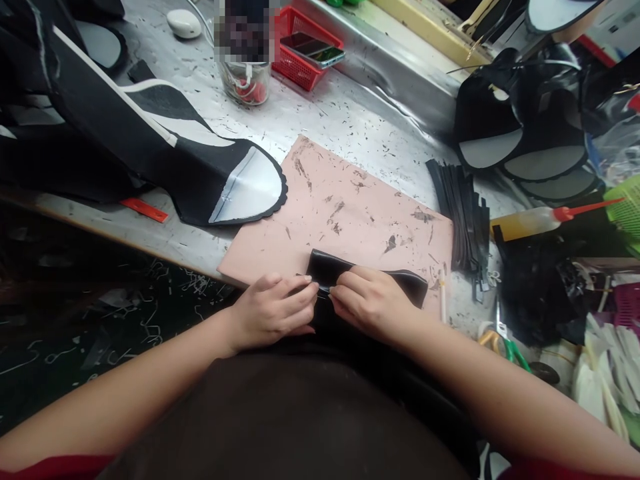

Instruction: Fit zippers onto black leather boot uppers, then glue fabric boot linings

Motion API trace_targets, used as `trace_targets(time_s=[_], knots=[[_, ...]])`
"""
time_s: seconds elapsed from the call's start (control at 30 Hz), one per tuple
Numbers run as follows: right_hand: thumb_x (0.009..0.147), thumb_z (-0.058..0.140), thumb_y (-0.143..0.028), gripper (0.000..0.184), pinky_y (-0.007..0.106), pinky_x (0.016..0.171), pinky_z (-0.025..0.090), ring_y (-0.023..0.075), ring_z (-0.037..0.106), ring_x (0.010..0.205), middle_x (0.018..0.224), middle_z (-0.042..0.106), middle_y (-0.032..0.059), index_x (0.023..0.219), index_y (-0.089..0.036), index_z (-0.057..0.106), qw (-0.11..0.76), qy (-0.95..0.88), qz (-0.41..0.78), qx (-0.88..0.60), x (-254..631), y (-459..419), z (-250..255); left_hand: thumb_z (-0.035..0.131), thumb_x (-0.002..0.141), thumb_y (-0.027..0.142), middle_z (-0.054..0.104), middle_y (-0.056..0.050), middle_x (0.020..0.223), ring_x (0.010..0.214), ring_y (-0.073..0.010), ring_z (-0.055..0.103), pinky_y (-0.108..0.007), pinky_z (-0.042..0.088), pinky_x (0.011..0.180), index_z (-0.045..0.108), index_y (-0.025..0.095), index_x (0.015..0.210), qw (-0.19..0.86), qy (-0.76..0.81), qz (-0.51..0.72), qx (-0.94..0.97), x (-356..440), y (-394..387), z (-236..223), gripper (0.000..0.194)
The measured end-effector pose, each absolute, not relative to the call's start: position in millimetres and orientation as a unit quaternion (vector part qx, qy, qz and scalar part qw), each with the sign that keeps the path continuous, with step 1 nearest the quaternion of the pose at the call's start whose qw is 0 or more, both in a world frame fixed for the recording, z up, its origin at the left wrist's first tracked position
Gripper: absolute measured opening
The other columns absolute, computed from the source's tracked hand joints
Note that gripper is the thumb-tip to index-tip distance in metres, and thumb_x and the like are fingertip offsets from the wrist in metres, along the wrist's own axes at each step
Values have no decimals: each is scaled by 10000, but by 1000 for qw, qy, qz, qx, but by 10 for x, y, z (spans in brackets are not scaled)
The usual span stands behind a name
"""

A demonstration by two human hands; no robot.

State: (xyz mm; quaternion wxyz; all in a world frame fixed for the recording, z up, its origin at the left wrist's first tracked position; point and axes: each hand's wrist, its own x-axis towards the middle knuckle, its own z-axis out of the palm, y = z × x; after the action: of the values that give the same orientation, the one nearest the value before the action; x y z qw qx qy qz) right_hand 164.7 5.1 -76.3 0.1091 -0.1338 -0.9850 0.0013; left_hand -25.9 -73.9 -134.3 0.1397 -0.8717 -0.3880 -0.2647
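A black leather piece (345,265) lies at the near edge of a pink work board (350,200) marked with dark smears. My left hand (277,303) pinches its left end, fingers bent and pressed together. Close beside it, my right hand (367,300) grips the same piece along its edge, knuckles up. The leather runs on to the right past my right hand, and part of it hangs toward my lap, where it merges with dark clothing. My fingertips hide the exact spot being held.
Black shoe uppers with white toe linings (250,187) lie left; more uppers (520,127) stand right. Black strips (457,213), a glue bottle (530,223) and scissors (503,333) are at right. A red basket (300,73) with a phone (313,50) stands behind, near a glass jar (245,80).
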Motion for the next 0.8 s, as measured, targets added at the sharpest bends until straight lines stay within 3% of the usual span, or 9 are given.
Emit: trace_targets(time_s=[0.33, 0.57, 0.7, 0.8], knots=[[841, 453, -143, 253, 260, 521, 332, 139, 380, 570, 593, 511, 29, 605, -152, 545, 72, -989, 21, -128, 1617, 60, -759, 378, 904, 323, 642, 26, 1032, 986, -161, 554, -320, 353, 773, 573, 218, 855, 104, -396, -212, -887, -227, -712, -1206, 227], [863, 422, -161, 268, 270, 553, 393, 146, 450, 585, 635, 562, 56, 660, -129, 593, 38, -986, 68, -150, 1605, 58, -746, 476, 827, 205, 624, 42, 1106, 1021, -176, 531, -302, 350, 794, 576, 242, 975, 121, -368, -205, -899, -261, -711, -1230, 183], [863, 467, -244, 207, 285, 642, 459, 161, 558, 700, 760, 624, 67, 820, -148, 645, 33, -961, 179, -209, 1683, 153, -594, 479, 821, 226, 621, 45, 1097, 998, -182, 528, -304, 344, 801, 588, 265, 965, 133, -363, -190, -902, -261, -691, -1219, 185], [865, 467, -251, 196, 312, 713, 473, 176, 589, 801, 870, 634, 76, 926, -173, 635, 67, -933, 185, -300, 1786, 252, -498, 487, 818, 240, 616, 52, 1083, 994, -182, 521, -310, 341, 812, 589, 283, 944, 137, -361, -183, -904, -254, -670, -1216, 167]])
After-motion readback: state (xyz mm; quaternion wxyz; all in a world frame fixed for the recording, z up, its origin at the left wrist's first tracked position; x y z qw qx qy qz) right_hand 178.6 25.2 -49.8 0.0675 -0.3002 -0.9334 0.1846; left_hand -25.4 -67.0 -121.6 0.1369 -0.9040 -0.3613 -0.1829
